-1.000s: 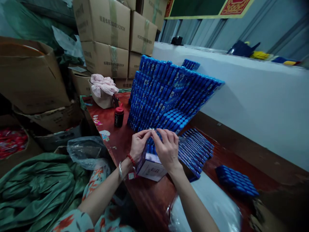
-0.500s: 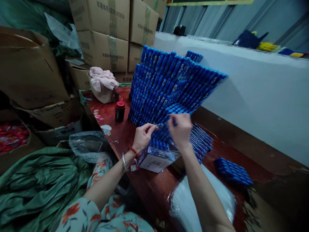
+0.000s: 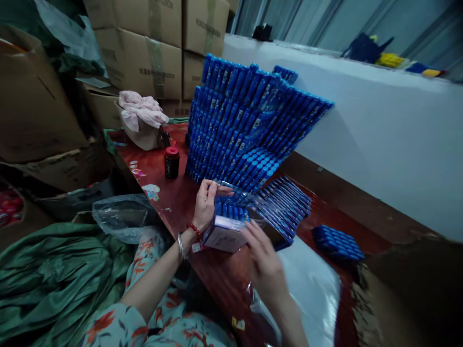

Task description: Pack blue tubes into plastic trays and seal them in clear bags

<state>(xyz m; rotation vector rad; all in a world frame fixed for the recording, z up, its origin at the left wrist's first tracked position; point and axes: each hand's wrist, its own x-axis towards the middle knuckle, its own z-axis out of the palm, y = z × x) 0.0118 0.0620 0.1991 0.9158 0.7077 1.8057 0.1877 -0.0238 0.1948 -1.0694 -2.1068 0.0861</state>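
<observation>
My left hand (image 3: 205, 205) pinches the edge of a clear plastic film (image 3: 249, 196) above a small purple-and-white carton (image 3: 224, 237). Blue capped tubes (image 3: 231, 211) stand in rows inside the carton, whose top is open. Close to the carton's right side is my right hand (image 3: 265, 260), slightly blurred, its fingers stretched out and holding nothing. Just behind the carton lies a row of flat blue-purple packs (image 3: 285, 202). A tall stack of wrapped blue tubes (image 3: 231, 115) rises at the back of the red table (image 3: 173, 202).
A black jar with a red lid (image 3: 171, 163) and a bin with pink cloth (image 3: 142, 118) stand left of the stack. On the right are another blue bundle (image 3: 338, 242) and white plastic sheeting (image 3: 311, 279). Large cardboard boxes (image 3: 144, 62) are piled behind.
My right hand has come down from above the tubes to the carton's side, and its fingers have opened. My left hand still grips the film, which now stretches out to the right.
</observation>
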